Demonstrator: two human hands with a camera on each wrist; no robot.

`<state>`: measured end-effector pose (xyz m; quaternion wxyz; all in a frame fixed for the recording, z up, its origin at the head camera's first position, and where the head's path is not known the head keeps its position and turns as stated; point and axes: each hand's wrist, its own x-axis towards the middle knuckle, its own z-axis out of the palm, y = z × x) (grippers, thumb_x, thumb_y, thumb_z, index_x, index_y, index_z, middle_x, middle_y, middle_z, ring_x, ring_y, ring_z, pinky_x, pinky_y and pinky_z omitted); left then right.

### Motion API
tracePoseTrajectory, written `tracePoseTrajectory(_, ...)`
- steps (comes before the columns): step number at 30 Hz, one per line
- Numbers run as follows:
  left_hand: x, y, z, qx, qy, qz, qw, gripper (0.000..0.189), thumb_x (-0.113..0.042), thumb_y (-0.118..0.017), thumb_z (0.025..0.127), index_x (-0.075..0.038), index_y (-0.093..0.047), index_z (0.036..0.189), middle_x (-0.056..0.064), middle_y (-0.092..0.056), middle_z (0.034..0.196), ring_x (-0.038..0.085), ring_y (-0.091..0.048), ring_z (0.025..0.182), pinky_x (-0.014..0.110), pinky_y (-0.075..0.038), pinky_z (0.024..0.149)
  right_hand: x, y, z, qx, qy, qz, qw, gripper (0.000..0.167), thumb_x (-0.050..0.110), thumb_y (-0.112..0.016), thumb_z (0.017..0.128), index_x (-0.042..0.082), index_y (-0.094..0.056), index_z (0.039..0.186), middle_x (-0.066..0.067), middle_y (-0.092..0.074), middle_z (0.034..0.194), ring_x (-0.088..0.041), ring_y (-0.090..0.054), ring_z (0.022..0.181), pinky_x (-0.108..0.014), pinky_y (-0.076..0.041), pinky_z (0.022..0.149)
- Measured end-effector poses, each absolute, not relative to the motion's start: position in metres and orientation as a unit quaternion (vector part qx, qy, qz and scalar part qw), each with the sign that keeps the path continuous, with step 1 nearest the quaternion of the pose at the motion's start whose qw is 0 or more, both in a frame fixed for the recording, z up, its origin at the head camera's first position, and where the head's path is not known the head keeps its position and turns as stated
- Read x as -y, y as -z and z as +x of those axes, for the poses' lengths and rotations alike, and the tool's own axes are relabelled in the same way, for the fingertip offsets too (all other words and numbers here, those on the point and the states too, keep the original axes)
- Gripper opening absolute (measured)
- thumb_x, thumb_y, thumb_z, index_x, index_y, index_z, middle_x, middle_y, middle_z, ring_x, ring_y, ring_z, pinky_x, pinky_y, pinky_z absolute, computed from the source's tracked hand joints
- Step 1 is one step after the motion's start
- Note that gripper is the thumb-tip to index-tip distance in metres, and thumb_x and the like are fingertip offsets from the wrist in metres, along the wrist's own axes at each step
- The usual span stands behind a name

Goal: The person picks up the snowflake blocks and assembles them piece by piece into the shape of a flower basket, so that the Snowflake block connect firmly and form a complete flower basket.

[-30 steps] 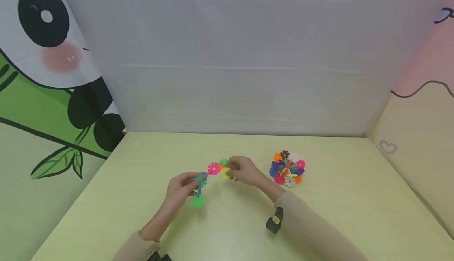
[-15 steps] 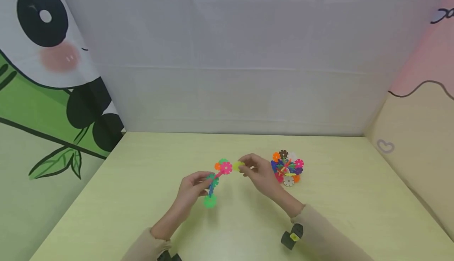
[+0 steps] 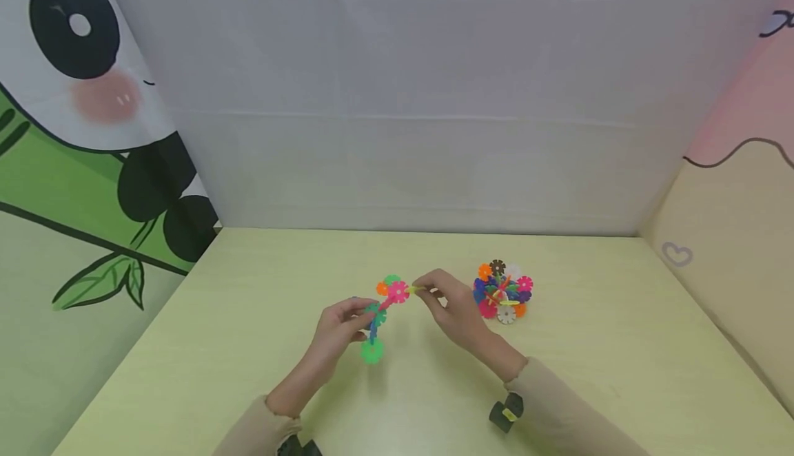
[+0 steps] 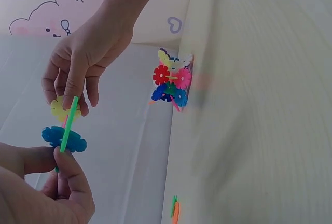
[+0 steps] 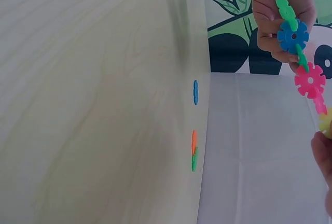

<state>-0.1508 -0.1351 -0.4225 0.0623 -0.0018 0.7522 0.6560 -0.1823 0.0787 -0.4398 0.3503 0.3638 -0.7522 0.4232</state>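
My left hand [image 3: 333, 332] pinches a short chain of slotted plastic snowflake discs near its teal-green disc [image 3: 379, 316]. A bright green disc [image 3: 372, 351] hangs at the chain's lower end, below a blue disc [image 5: 293, 36]. Two pink discs, one face-on [image 5: 310, 80] and one edge-on [image 5: 320, 102], form the other end. Between thumb and fingers, my right hand [image 3: 455, 310] pinches a yellow snowflake disc [image 4: 63, 109], held right at the edge of the outer pink disc. The chain is raised above the table. In the right wrist view, the right hand partly covers the yellow disc.
A heap of multicoloured snowflake discs [image 3: 506, 315] lies on the pale table [image 3: 595, 346], right of my right hand. Behind the chain lie loose orange [image 5: 194, 140], green [image 5: 194, 162] and blue [image 5: 195, 92] discs. A white cloth wall [image 3: 397, 132] stands at the back.
Both hands have shifted right with the chain and the yellow disc. Over the last half second, the yellow disc has turned edge-on and come closer to the pink end.
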Motion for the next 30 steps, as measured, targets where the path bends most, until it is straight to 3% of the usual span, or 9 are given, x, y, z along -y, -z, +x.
tracePoseTrajectory(9, 0.128, 0.416, -0.151, -0.771, -0.632, 0.043, 0.061, 0.03, -0.012, -0.062, 0.096, 0.002, -0.065, 0.122, 0.005, -0.07, 0.097, 0.008, -0.059, 0.076, 0.018, -0.054, 0.069, -0.077, 0.444, -0.18, 0.755, -0.432, 0.359, 0.338, 0.021, -0.013, -0.072, 0.078, 0.002, -0.065, 0.091, -0.01, -0.071, 0.085, -0.021, -0.069, 0.077, -0.025, -0.06, 0.066)
tracePoseTrajectory(21, 0.117, 0.415, -0.161, -0.782, -0.619, 0.064, 0.04, 0.022, -0.006, -0.063, 0.094, 0.003, -0.069, 0.114, 0.011, -0.07, 0.094, 0.009, -0.058, 0.071, 0.015, -0.049, 0.063, -0.078, 0.441, -0.179, 0.747, -0.449, 0.367, 0.327, 0.019, -0.015, -0.07, 0.079, 0.0, -0.063, 0.089, -0.012, -0.069, 0.083, -0.022, -0.068, 0.075, -0.027, -0.061, 0.066)
tracePoseTrajectory(26, 0.115, 0.415, -0.161, -0.779, -0.623, 0.06, 0.03, 0.019, -0.004, -0.064, 0.093, 0.004, -0.07, 0.109, 0.012, -0.072, 0.093, 0.009, -0.057, 0.072, 0.015, -0.047, 0.06, -0.079, 0.44, -0.179, 0.751, -0.444, 0.375, 0.314, 0.005, 0.0, -0.068, 0.089, -0.002, -0.063, 0.089, -0.011, -0.07, 0.082, -0.021, -0.069, 0.074, -0.027, -0.061, 0.067)
tracePoseTrajectory(30, 0.113, 0.414, -0.158, -0.783, -0.619, 0.054, 0.019, 0.017, -0.003, -0.063, 0.093, 0.006, -0.071, 0.105, 0.013, -0.072, 0.09, 0.009, -0.057, 0.071, 0.015, -0.046, 0.06, -0.079, 0.441, -0.179, 0.758, -0.436, 0.377, 0.305, 0.01, 0.007, -0.065, 0.093, -0.002, -0.063, 0.088, -0.01, -0.071, 0.082, -0.02, -0.069, 0.073, -0.024, -0.06, 0.068)
